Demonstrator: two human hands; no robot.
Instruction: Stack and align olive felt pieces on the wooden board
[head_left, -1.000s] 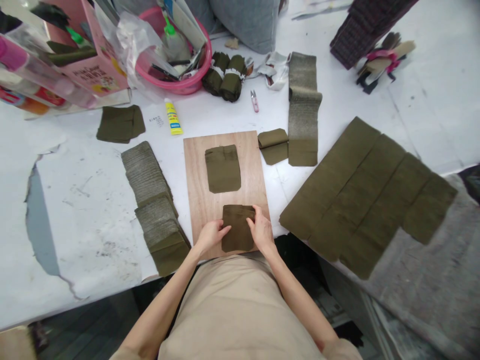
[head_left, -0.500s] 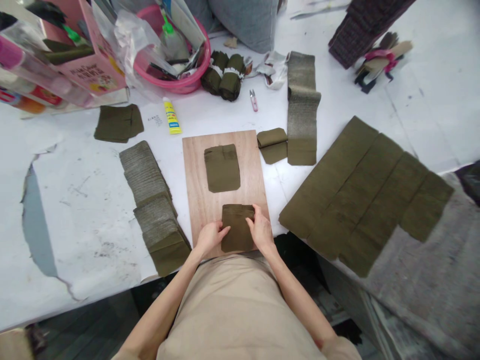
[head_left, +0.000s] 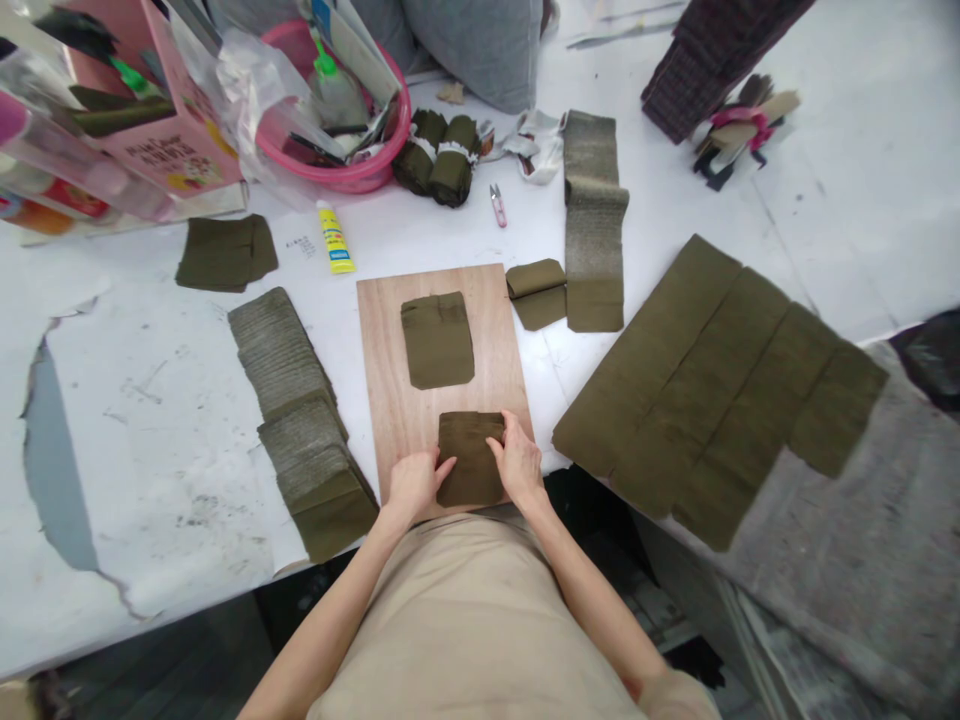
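Note:
An olive-green fabric piece (head_left: 471,468), roughly square with a folded top edge, lies at the near end of a wooden board (head_left: 379,400). My left hand (head_left: 412,480) grips its left edge, thumb on top and the other fingers curled at the side. At the upper right corner, my right hand (head_left: 519,460) pinches the same piece, thumb on its face and forefinger along the top. A similar fabric pocket piece (head_left: 438,342) rests flat farther up the board, apart from both hands.
Overlapping olive strips (head_left: 315,440) lie left of the board, and large olive panels (head_left: 720,390) to the right. Beyond it are a yellow tube (head_left: 335,240), small thread snips (head_left: 499,206), rolled fabric bundles (head_left: 454,160) and a pink basket (head_left: 360,178). The table's near edge runs beside my body.
The whole view has shifted slightly, so things sit a little farther left. My left fingers look more curled at the fabric's edge; the right hand keeps its hold.

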